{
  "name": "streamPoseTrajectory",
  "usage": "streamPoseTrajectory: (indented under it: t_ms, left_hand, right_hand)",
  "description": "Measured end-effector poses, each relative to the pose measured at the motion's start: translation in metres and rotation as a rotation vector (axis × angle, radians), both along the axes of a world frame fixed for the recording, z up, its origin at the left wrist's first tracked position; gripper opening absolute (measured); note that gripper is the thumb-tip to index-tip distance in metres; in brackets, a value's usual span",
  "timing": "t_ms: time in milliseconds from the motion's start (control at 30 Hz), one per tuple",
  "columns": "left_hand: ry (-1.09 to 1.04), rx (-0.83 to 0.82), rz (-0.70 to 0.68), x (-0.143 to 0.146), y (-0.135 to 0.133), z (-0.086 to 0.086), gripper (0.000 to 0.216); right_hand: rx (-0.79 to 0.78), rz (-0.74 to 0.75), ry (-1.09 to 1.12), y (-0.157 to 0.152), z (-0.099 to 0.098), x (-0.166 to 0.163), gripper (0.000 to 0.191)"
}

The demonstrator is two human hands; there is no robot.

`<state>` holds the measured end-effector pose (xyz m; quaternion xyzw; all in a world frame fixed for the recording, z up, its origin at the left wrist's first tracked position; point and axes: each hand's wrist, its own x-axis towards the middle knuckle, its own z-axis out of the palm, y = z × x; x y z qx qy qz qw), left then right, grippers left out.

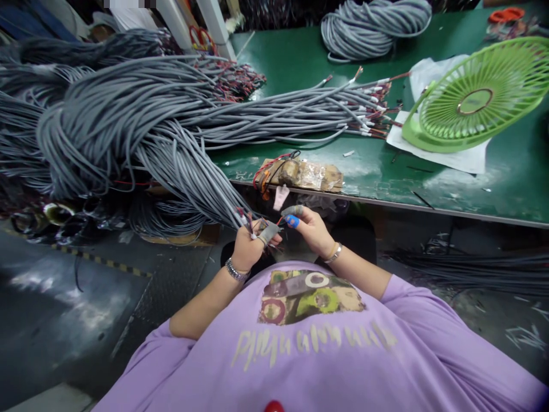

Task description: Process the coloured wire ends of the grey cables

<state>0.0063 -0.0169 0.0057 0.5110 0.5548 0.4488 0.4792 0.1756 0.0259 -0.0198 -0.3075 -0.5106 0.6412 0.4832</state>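
A thick bundle of grey cables (193, 171) hangs off the table's front edge and runs down to my left hand (251, 245), which is wrapped round its stripped ends. Thin coloured wires poke out between those fingers. Close by on the right, my right hand (312, 229) pinches the tip of a thin red wire (281, 220) between thumb and finger. Blue tape wraps one of its digits and a greyish cover sits on another; a grey cover is also on my left thumb. Both hands are just in front of my body, below the table edge.
More grey cables (274, 114) lie across the green table (283, 51), with a coiled cable (373, 28) behind. A green fan (476, 103) stands on white paper at right. A taped wooden block (309, 174) sits at the front edge. Cables (467, 272) lie below on the right.
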Motion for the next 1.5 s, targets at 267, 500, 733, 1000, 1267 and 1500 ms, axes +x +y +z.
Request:
streamPoseTrajectory:
  t_ms: [267, 500, 733, 1000, 1267, 1500]
  left_hand:
    - [0.006, 0.099, -0.023, -0.003, 0.000, 0.002, 0.025]
    - [0.089, 0.003, -0.256, -0.011, 0.001, 0.011, 0.025]
    - [-0.052, 0.128, -0.040, -0.008, -0.010, 0.001, 0.024]
    - [0.123, 0.162, 0.067, -0.003, -0.015, -0.002, 0.023]
    - [0.085, 0.168, 0.047, -0.002, -0.013, -0.010, 0.020]
    - [-0.040, 0.093, 0.110, -0.003, -0.009, -0.007, 0.023]
  right_hand:
    - [-0.193, 0.077, 0.070, -0.006, 0.003, -0.017, 0.044]
    - [-0.223, 0.211, 0.033, -0.003, 0.009, -0.015, 0.044]
    - [-0.412, 0.092, 0.110, 0.000, 0.004, -0.019, 0.039]
    - [-0.306, 0.119, -0.060, -0.012, 0.014, -0.015, 0.047]
    - [-0.290, 0.187, -0.047, -0.011, 0.018, -0.016, 0.048]
    - [-0.280, 0.123, 0.054, -0.012, 0.014, -0.019, 0.046]
